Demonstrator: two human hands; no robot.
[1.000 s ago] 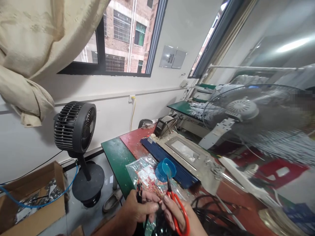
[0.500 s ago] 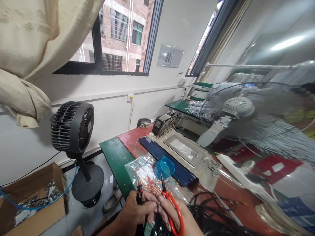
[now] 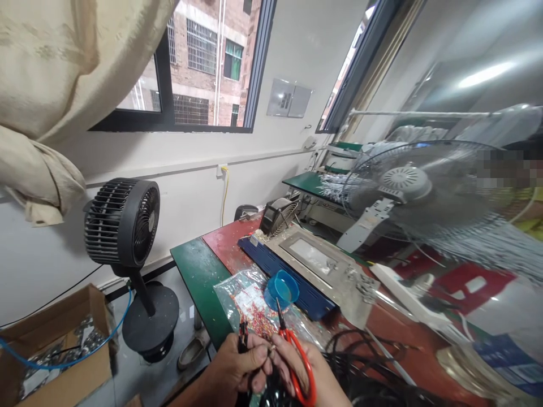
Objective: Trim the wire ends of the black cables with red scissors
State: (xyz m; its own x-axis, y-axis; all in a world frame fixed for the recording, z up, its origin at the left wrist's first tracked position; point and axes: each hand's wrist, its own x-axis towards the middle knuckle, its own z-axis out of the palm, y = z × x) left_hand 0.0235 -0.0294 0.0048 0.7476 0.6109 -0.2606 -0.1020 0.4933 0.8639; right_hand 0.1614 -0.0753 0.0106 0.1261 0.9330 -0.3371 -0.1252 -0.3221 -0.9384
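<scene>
Left hand (image 3: 246, 362) pinches dark cable ends (image 3: 242, 337); right hand (image 3: 299, 364) grips red-handled scissors (image 3: 297, 353).
The fingertips of both hands nearly meet over a small piece too blurred to name, and the scissors point up and away from the right hand, their tip near the blue cup (image 3: 281, 290). Just beyond the left hand lies a clear plastic bag (image 3: 229, 291) with red and yellow bits; black cables (image 3: 360, 367) lie tangled right of the right hand.

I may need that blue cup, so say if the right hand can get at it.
Probably yes: the blue cup stands just beyond the right hand, unobstructed, though its red-handled scissors could hamper a grip.
</scene>
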